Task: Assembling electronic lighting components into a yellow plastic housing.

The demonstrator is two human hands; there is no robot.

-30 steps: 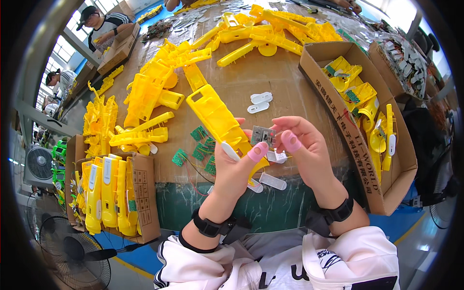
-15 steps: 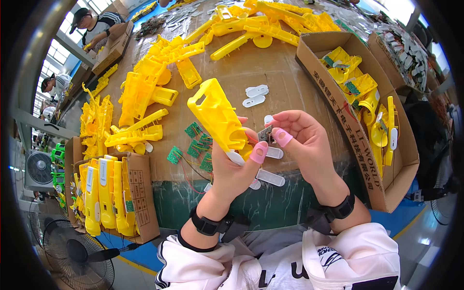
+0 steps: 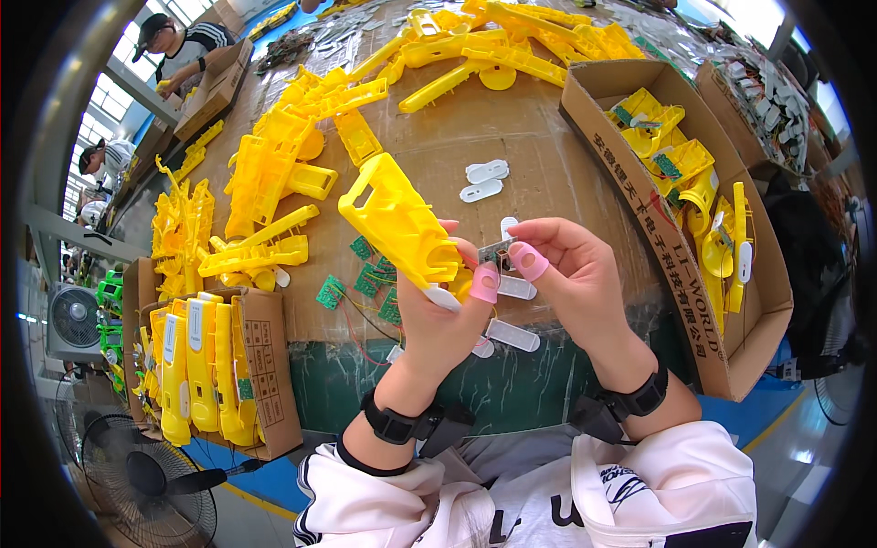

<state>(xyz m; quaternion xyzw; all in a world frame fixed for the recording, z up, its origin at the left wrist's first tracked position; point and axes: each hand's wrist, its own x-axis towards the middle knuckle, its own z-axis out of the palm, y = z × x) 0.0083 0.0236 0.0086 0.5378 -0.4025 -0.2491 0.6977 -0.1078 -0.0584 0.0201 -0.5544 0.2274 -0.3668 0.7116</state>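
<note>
A yellow plastic housing [image 3: 397, 219], hollow side showing and tilted up to the left, rests in the grip of my left hand [image 3: 437, 324]. Between my right thumb and fingers is a small circuit board [image 3: 494, 251], held at the housing's lower right end; my right hand [image 3: 575, 274] pinches it. My left thumb lies close to the board's lower edge. Both thumbs wear pink finger cots. Beneath my hands lie white oval covers [image 3: 513, 335], and left of them green circuit boards [image 3: 370, 279] with thin wires.
Yellow housings [image 3: 274, 173] are heaped along the left and far side. A cardboard box [image 3: 676, 256] with housings and boards stands right; another box [image 3: 274, 365] of yellow pieces stands left. Two white covers [image 3: 484, 181] lie beyond my hands. Several people work at the far left.
The yellow housing has shifted slightly left and tipped further over. My right hand has brought the circuit board a little left, closer to my left thumb.
</note>
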